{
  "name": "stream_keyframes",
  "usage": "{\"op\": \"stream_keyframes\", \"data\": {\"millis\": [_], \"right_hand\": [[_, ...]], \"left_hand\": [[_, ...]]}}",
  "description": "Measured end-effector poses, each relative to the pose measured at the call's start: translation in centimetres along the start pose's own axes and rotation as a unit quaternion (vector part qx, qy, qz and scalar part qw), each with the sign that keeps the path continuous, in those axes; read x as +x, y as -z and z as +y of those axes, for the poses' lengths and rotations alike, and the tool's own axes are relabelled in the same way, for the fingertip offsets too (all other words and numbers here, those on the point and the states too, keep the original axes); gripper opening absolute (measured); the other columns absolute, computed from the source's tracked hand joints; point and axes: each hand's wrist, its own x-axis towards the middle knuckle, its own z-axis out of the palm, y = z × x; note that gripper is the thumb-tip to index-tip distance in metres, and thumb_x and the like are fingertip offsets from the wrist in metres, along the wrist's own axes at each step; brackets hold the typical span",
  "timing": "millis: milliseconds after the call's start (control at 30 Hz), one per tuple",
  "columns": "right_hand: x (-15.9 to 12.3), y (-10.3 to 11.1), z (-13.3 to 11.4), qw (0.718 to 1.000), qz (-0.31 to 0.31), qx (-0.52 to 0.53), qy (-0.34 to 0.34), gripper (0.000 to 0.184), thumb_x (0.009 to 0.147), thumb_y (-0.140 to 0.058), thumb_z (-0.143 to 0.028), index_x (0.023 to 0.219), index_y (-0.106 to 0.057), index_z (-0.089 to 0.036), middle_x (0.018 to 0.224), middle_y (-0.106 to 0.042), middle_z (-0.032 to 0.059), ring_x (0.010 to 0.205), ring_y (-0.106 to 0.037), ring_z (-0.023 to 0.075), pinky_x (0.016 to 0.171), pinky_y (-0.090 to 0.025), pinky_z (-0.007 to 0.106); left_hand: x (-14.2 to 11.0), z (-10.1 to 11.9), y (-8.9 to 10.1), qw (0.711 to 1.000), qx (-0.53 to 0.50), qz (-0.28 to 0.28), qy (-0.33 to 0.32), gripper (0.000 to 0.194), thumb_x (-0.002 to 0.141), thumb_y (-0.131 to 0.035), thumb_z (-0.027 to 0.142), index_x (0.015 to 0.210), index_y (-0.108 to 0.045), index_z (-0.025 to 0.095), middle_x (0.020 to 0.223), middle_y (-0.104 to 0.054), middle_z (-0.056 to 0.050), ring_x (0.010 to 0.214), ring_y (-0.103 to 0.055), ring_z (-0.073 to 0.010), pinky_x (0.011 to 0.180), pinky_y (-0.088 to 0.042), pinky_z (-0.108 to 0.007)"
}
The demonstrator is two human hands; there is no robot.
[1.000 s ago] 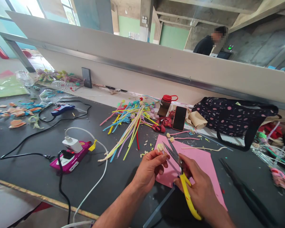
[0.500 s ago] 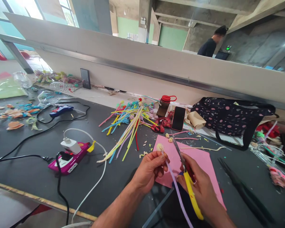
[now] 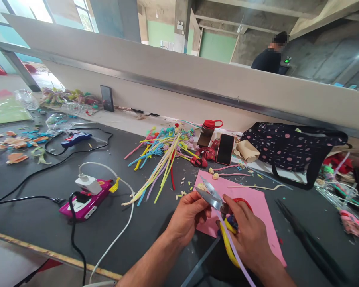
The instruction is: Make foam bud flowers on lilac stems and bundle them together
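Note:
Pinched in the fingers of my left hand (image 3: 185,219) is a lilac pipe cleaner (image 3: 237,255), its long end trailing down to the right. A small cream flower head (image 3: 201,186) shows at its top, partly hidden behind the blades. My right hand (image 3: 251,231) grips scissors (image 3: 215,201) with yellow and red handles. Their blades are spread apart and lie over the fingertips of my left hand, close to the flower head; whether they touch the stem I cannot tell. Below both hands lies a pink sheet (image 3: 257,203).
Behind is a heap of coloured pipe cleaners (image 3: 164,159). A purple power strip (image 3: 91,205) with cables lies left. Black tweezers (image 3: 308,239) lie right. A phone (image 3: 225,148), a bottle (image 3: 207,133) and a dotted bag (image 3: 287,147) stand along the partition. A person (image 3: 267,59) is beyond it.
The scissors have swung left and their blades have opened, coming from beside the stem to over my left fingertips. My left hand has stayed nearly still with the pipe cleaner.

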Motion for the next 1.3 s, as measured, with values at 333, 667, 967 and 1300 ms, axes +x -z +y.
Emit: {"op": "stream_keyframes", "data": {"millis": [333,667,967,1300], "right_hand": [[-0.01,0.01,0.25,1.000,0.010,-0.025,0.015,0.055,0.079,-0.051,-0.026,0.131,-0.038,-0.016,0.091,-0.057,0.0107,0.075,-0.058,0.0212,0.061,-0.051,0.032],[-0.06,-0.03,0.20,1.000,0.012,-0.025,0.012,0.057,0.078,-0.052,-0.022,0.132,-0.036,-0.017,0.093,-0.057,0.0104,0.074,-0.059,0.0198,0.062,-0.051,0.032],[-0.19,-0.14,0.45,0.999,0.009,-0.041,0.020,0.056,0.079,-0.050,-0.022,0.133,-0.036,-0.016,0.093,-0.058,0.0111,0.074,-0.059,0.0200,0.059,-0.051,0.031],[-0.33,-0.17,0.34,0.998,0.016,-0.061,0.020,0.056,0.080,-0.053,-0.026,0.133,-0.036,-0.016,0.094,-0.059,0.0110,0.074,-0.059,0.0206,0.060,-0.050,0.032]], "left_hand": [[0.06,0.08,-0.09,1.000,0.017,0.012,-0.003,0.020,0.063,-0.072,0.028,0.068,-0.061,0.013,0.048,-0.057,0.001,0.039,-0.044,-0.0040,0.038,-0.027,-0.015],[-0.10,0.20,-0.24,0.999,0.034,0.023,-0.010,0.020,0.065,-0.071,0.030,0.067,-0.060,0.013,0.047,-0.058,0.001,0.038,-0.044,-0.0038,0.039,-0.027,-0.015],[-0.07,0.22,-0.28,0.999,0.033,0.016,-0.011,0.019,0.066,-0.070,0.029,0.067,-0.060,0.013,0.047,-0.057,0.001,0.036,-0.042,-0.0033,0.038,-0.026,-0.015],[-0.01,0.23,-0.19,0.999,0.034,0.014,-0.009,0.020,0.066,-0.071,0.029,0.065,-0.058,0.013,0.047,-0.057,0.001,0.038,-0.043,-0.0034,0.039,-0.027,-0.014]]}}
